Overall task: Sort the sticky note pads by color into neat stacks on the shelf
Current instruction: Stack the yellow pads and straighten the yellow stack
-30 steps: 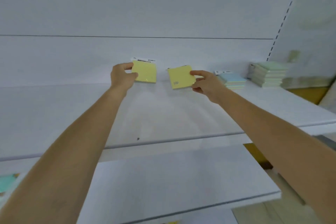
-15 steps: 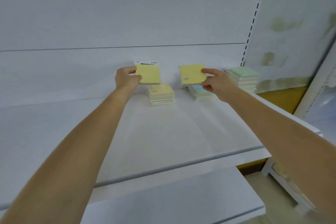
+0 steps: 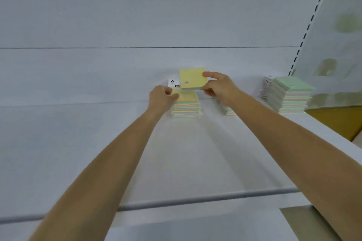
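Behind and above the left hand (image 3: 162, 98) rises a plain white back panel (image 3: 137, 15), crossed by one thin horizontal seam (image 3: 117, 47). Up and right of the right hand (image 3: 220, 88) runs a slotted upright (image 3: 311, 19), then a green-blotched wall (image 3: 344, 25). Lower right lies a mustard-yellow surface (image 3: 337, 121).

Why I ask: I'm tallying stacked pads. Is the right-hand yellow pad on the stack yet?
Not yet: the right hand pinches the yellow pad, raised above the stack.
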### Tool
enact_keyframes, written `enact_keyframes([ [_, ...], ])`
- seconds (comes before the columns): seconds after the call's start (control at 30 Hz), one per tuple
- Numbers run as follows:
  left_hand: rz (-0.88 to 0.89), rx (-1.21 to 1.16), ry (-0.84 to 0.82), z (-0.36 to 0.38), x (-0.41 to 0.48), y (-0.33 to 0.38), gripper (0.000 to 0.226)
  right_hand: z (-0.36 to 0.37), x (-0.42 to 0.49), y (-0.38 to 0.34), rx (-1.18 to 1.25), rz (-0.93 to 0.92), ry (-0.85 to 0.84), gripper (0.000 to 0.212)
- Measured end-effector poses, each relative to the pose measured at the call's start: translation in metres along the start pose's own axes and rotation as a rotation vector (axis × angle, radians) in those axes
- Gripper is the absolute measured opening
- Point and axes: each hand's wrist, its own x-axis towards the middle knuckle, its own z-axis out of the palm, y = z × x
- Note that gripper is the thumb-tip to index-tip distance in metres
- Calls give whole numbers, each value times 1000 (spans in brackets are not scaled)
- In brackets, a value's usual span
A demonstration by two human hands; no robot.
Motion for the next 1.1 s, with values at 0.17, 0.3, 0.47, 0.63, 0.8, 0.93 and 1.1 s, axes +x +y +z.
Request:
enact_keyframes([
  [0.17,-5,-2,46,-8,-6,-9,31,17,3,10,-305,-73,-35,44],
  [0.3,30,-38,34,-7,-10,-9,28,20,0,14,-508,-119,-38,43],
  [0.47,92,35,53,-4,-11,-9,29,20,-5,18,-620,-191,-66,41],
  [0.63,152,-2,-23,-1,-14,-14,46,19,-12,27,-767,-303,-127,51],
  [0.8,268,28,-32,10,-22,-29,63,23,-23,48,-745,-363,-70,59],
  [0.93,349,120,-12,11,-24,-30,60,25,-26,56,-738,-399,-21,57],
  [1.1,336,119,21,12,-19,-32,54,23,-26,58,-755,-462,-23,54],
])
